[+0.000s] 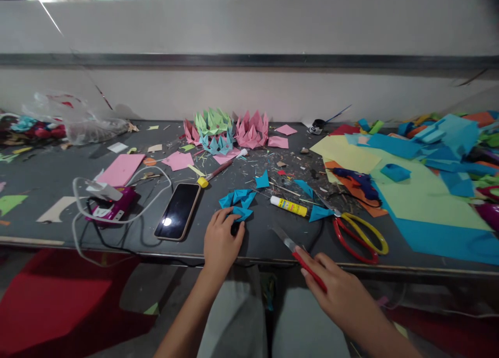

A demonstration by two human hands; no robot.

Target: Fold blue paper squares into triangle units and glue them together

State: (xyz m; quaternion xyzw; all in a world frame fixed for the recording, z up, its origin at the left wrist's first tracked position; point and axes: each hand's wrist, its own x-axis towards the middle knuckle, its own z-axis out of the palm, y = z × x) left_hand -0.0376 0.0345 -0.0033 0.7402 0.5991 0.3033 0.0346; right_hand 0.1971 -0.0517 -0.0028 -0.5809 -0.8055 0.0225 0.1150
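Observation:
My left hand [223,239] is at the table's front edge, its fingers closed on a folded blue paper piece [242,213]. Several more blue folded pieces [236,196] lie just beyond it. In my right hand [335,288] is a red-handled knife [310,269], its blade pointing up and left over the table. A yellow glue stick [289,206] lies between the blue pieces and a pair of scissors [356,233] with red and yellow handles. Another blue folded piece [320,213] touches the scissors' blades.
A phone [178,211] and a purple power box [113,206] with white cable lie to the left. Folded paper rings in green [213,123] and pink [252,132] stand at the back. Coloured sheets [421,197] and a dark blue glue gun [356,181] are on the right.

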